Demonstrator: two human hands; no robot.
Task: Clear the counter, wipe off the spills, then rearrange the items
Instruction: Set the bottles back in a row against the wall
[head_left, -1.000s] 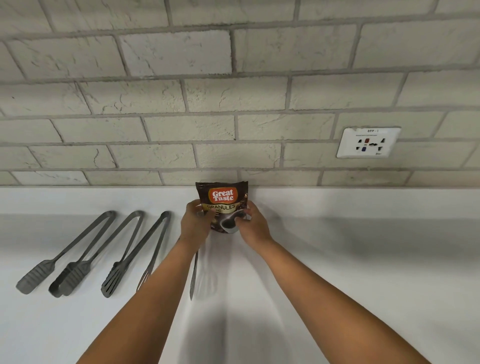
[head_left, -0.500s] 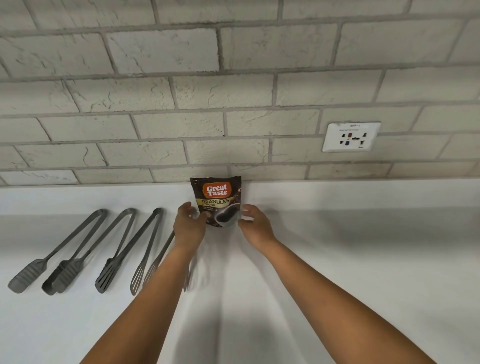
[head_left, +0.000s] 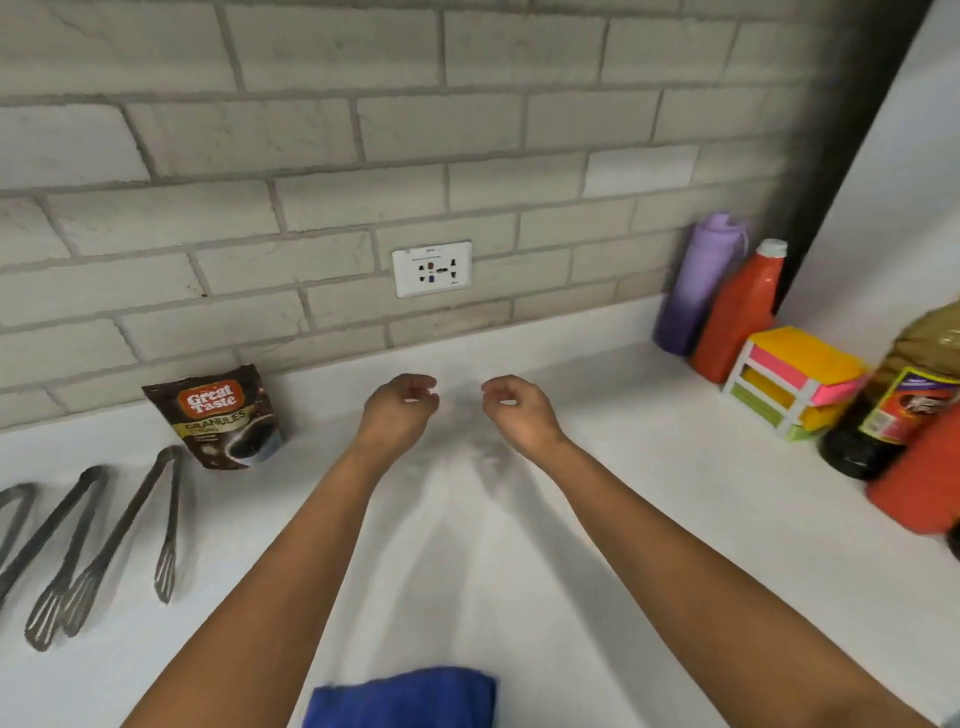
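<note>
Both hands empty, fingers loosely curled, held over white counter (head_left: 597, 519) in front of wall socket (head_left: 432, 268); left hand (head_left: 397, 410) & right hand (head_left: 517, 410) close, not touching. Coffee pouch (head_left: 218, 415) upright, well left of socket, against brick wall; tongs (head_left: 119, 535) further left. Purple bottle (head_left: 696, 283), orange bottle (head_left: 737, 317), sponge stack (head_left: 795, 382) right of socket; blue cloth (head_left: 405, 696) at near edge.
</note>
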